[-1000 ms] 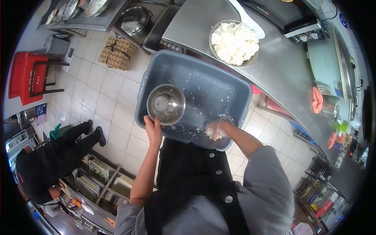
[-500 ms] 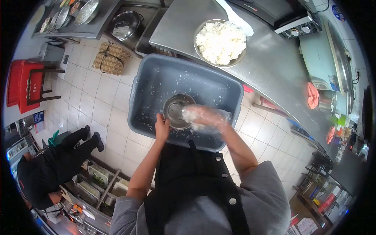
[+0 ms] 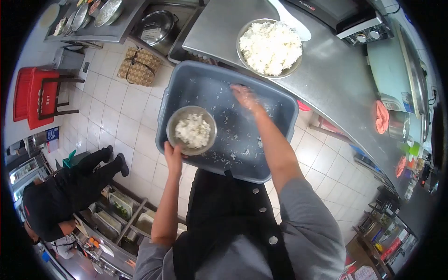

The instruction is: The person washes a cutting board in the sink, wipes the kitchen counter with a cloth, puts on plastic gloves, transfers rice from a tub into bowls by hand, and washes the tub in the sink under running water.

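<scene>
My left hand grips the rim of a small metal bowl at its lower left, over the left part of a grey plastic tub. A mound of cooked white rice lies in the bowl. Over the back middle of the tub is my right hand, in a loose clear plastic glove. Its fingers are stretched out to the left, and nothing shows in them. Loose rice grains are scattered over the tub floor.
A large bowl heaped with rice and a white paddle stand on the steel counter behind the tub. Bundled egg trays lie on the floor at left. A person in black is at lower left.
The small bowl was bare inside near the tub's middle; now it holds rice and is further left. My right hand has let go of its rice and moved toward the tub's back.
</scene>
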Available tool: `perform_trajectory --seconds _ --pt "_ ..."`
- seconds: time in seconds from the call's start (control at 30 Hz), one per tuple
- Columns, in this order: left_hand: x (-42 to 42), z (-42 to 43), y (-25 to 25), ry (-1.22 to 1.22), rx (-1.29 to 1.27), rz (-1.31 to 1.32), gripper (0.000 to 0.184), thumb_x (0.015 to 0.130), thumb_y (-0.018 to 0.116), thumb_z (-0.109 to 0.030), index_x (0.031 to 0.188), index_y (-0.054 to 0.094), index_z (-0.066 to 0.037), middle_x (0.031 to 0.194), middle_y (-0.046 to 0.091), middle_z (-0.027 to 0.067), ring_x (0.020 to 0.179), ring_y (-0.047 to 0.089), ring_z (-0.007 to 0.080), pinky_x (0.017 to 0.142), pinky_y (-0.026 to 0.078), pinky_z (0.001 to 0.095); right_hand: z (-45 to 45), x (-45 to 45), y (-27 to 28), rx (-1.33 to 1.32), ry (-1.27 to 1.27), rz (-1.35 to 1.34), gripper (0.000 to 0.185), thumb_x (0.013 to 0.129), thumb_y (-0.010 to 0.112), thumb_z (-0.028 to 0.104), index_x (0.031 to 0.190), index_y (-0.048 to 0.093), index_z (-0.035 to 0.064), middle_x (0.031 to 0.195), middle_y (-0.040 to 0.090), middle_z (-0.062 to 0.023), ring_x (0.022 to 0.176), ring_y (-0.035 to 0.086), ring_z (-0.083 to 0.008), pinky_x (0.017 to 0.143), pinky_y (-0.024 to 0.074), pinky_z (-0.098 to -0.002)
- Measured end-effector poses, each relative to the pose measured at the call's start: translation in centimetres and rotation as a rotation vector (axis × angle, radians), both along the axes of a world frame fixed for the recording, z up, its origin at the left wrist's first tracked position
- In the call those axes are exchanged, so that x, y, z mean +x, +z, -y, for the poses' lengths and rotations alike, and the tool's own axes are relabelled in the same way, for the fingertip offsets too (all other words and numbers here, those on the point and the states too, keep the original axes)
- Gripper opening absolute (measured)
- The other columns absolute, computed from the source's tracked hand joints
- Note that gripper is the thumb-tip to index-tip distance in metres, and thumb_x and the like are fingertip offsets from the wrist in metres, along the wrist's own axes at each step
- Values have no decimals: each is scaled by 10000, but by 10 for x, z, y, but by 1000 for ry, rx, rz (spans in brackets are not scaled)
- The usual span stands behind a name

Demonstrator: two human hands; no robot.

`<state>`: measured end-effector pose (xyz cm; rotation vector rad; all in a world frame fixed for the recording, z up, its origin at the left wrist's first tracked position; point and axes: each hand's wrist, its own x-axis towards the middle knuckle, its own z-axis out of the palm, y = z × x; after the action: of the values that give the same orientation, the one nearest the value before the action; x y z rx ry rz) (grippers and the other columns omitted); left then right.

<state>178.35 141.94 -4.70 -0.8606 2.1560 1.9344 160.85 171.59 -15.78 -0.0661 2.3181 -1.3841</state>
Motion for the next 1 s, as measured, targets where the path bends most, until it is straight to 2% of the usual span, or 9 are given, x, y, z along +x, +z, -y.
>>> perform_trajectory --seconds 0.17,0.23,0.4,0.47,0.63,0.73,0.8,0.87,1.0 --pt "10 39 25 212 37 -6 136 894 508 -91 1006 463 -30 861 577 83 676 562 144 528 475 285 74 105 -47 173 259 -464 157 850 633 221 956 687 119 925 611 -127 905 564 -317 826 452 -455" --pt "15 51 29 238 44 -12 139 891 509 -88 1007 462 -30 866 576 83 681 561 144 525 472 283 51 151 -34 317 657 -333 144 833 647 239 886 682 111 943 607 -122 877 555 -299 754 445 -443" --pt "25 69 27 266 83 -54 132 892 514 -85 997 451 -36 873 574 82 683 558 136 512 458 276 -20 183 -80 429 986 198 133 762 620 191 749 680 73 797 670 -170 698 624 -305 625 473 -442" --pt "27 66 27 279 109 -62 136 899 522 -101 1002 456 -44 870 576 72 683 545 128 544 444 275 24 119 -28 96 573 252 128 746 610 162 747 672 50 792 660 -190 660 613 -323 592 462 -454" --pt "27 54 31 352 142 -71 150 909 529 -122 1019 458 -48 876 584 66 682 533 119 587 431 274 156 13 -49 206 287 -580 130 786 620 143 894 661 85 943 631 -157 880 631 -325 758 502 -440" --pt "31 56 35 332 141 -64 124 899 521 -75 983 436 -42 880 580 84 685 552 139 566 456 284 173 70 -52 551 736 -374 203 819 621 175 1012 647 119 1044 603 -116 985 585 -301 855 473 -441" --pt "32 56 34 334 158 -98 122 903 525 -82 975 432 -48 888 580 88 684 549 143 560 454 285 99 127 -21 300 844 -689 257 821 600 192 1073 631 154 1141 574 -81 1129 521 -294 1053 365 -453" --pt "36 58 32 320 160 -85 147 901 537 -101 997 439 -48 884 579 80 685 541 133 574 443 276 44 170 -19 305 873 -403 265 821 581 222 1075 613 155 1208 536 -66 1232 450 -265 1147 250 -433" --pt "35 56 25 317 191 -78 171 897 555 -120 1005 445 -45 861 575 74 673 529 126 592 435 270 -58 164 -7 721 1054 -424 264 782 601 175 1044 612 147 1149 566 -45 1148 504 -252 1047 356 -449"
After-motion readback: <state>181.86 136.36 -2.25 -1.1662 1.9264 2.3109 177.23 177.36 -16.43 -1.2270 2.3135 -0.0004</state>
